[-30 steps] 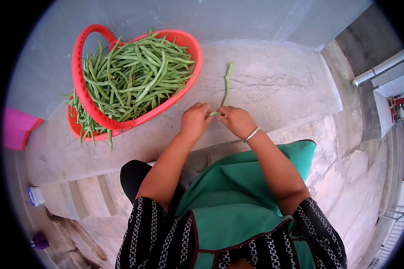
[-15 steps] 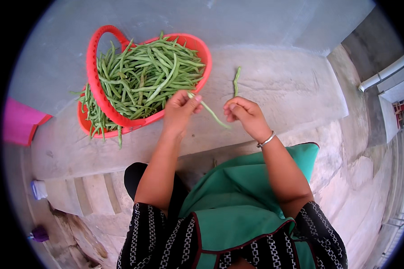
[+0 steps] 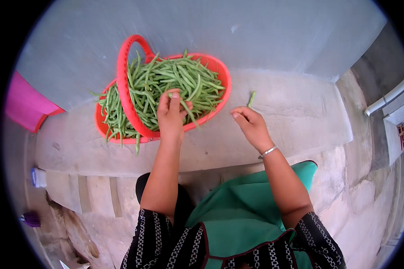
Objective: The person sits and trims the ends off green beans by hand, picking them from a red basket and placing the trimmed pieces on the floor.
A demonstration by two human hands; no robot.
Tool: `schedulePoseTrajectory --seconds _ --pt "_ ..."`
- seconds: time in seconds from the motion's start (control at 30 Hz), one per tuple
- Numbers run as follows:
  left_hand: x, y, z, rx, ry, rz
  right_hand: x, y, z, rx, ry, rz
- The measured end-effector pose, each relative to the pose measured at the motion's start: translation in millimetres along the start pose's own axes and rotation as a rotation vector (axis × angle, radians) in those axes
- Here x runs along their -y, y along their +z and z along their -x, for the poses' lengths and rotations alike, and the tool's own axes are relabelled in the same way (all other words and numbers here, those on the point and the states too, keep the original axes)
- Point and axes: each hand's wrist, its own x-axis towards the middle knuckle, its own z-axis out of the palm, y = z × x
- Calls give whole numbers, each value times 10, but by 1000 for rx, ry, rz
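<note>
A red plastic basket (image 3: 226, 85) heaped with green beans (image 3: 152, 76) stands on the grey ledge. Over its near rim, my left hand (image 3: 169, 119) is closed on a single green bean (image 3: 189, 113), which points down to the right past the fingers. My right hand (image 3: 255, 131) hovers over the ledge to the right of the basket, thumb and forefinger pinched together. Whatever is in that pinch, if anything, is too small to make out. Just beyond the right knuckles lies another green bean (image 3: 252, 98), its near end hidden by the hand.
The basket's red handle (image 3: 123, 85) arches up on its left side. A grey wall (image 3: 265, 36) rises behind the ledge (image 3: 296, 112). Pink material (image 3: 29, 103) hangs at the far left. My green apron (image 3: 238, 201) covers my lap below the ledge.
My left hand has moved with its bean from the gap between my hands to over the basket's near rim. The hands are farther apart, and the whole view has shifted slightly.
</note>
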Motion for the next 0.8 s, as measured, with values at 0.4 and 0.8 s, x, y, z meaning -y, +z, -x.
schedulePoseTrajectory --seconds 0.4,0.8 --pt "-140 -74 -410 231 434 -961 605 566 -1148 113 -176 11" --pt "-245 560 5 314 15 52 553 -249 -44 413 19 -267"
